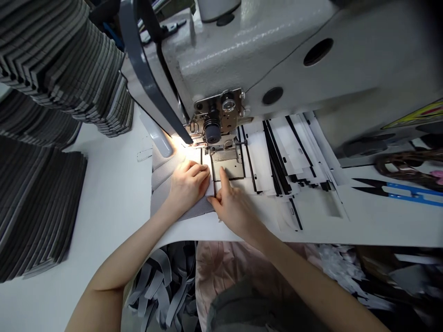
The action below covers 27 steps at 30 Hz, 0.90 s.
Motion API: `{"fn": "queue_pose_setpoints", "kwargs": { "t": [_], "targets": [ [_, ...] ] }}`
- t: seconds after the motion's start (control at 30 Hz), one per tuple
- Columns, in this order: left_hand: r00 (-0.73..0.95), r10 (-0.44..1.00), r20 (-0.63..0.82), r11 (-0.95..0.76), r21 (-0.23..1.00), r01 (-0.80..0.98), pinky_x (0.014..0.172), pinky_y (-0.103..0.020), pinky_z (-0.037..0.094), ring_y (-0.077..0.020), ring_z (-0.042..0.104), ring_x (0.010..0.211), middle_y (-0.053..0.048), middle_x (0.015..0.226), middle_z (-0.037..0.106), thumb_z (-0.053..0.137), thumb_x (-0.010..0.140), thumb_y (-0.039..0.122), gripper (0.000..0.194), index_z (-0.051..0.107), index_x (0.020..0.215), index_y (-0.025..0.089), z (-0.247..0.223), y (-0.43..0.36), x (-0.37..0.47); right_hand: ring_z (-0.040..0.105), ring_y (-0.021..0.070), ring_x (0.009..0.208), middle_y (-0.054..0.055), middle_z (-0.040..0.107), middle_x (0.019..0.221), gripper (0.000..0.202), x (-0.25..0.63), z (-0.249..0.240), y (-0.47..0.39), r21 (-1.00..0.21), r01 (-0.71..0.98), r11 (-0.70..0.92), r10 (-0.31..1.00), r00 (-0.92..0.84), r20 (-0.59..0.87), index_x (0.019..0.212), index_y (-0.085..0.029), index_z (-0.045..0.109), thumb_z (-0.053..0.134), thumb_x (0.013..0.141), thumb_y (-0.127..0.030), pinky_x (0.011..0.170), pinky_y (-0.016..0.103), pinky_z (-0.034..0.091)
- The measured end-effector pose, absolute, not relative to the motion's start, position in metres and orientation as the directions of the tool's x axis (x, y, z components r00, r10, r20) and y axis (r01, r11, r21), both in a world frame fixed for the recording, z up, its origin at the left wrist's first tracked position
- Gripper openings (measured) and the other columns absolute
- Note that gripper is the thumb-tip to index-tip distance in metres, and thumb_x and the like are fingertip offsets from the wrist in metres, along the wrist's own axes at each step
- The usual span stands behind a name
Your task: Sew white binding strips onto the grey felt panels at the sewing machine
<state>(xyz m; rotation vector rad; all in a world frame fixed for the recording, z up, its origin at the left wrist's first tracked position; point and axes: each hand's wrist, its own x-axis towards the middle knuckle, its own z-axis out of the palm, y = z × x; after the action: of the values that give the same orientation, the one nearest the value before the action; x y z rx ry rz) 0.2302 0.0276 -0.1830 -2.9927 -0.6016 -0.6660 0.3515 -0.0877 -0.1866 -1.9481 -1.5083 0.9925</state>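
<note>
A grey fabric panel (161,186) lies under the needle area of a sewing machine (221,117), with a white strip (210,188) along its right edge. My left hand (189,182) rests on the panel, its fingers bent and held together over the white strip just in front of the presser foot. Close by on the right is my right hand (232,203), its index finger stretched out over the metal plate (226,168) and its thumb near the strip's edge. Nothing shows in its grasp; its other fingers are folded under and partly hidden.
Several white strips with black edging (277,157) lie right of the needle. Blue-handled thread snips (398,190) sit farther right. Tall stacks of grey panels (34,207) stand at the left. Grey offcuts (166,290) hang below the white table's edge (104,184).
</note>
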Motion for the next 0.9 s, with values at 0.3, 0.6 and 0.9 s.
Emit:
{"fn": "queue_pose_setpoints", "kwargs": {
  "t": [0.3,0.6,0.9],
  "targets": [
    [0.818,0.376,0.435,-0.923,0.095,0.374,0.078,-0.036,0.052,-0.0185,0.06,0.084,-0.004,0.091,0.073,0.056,0.093,0.018,0.019,0.068,0.078,0.019,-0.19,0.042,0.233,0.068,0.0189,0.064,0.0,0.072,0.07,0.086,0.359,-0.182,-0.07,-0.786,0.555,-0.273,0.961,0.123,-0.247,0.158,-0.002,0.002,0.054,0.091,-0.013,0.068,0.03,0.05],
    [0.809,0.362,0.462,-0.923,0.055,0.381,0.073,-0.034,0.048,-0.0186,0.059,0.08,-0.004,0.086,0.072,0.053,0.095,0.02,0.022,0.067,0.078,0.019,-0.194,0.058,0.239,0.069,0.0179,0.06,-0.002,0.07,0.061,0.091,0.369,-0.183,-0.048,-0.823,0.516,-0.236,0.972,0.112,-0.209,0.158,0.002,-0.002,0.055,0.089,-0.011,0.074,0.029,0.053],
    [0.811,0.36,0.461,-0.932,0.136,0.337,0.07,-0.03,0.048,-0.0163,0.06,0.08,-0.003,0.082,0.069,0.051,0.098,0.019,0.019,0.066,0.088,0.02,-0.194,0.028,0.22,0.071,0.0238,0.083,0.005,0.075,0.078,0.085,0.369,-0.183,-0.049,-0.67,0.704,-0.237,0.972,0.173,-0.161,0.155,0.001,0.015,0.062,0.087,-0.019,0.076,0.031,0.049]
  ]
}}
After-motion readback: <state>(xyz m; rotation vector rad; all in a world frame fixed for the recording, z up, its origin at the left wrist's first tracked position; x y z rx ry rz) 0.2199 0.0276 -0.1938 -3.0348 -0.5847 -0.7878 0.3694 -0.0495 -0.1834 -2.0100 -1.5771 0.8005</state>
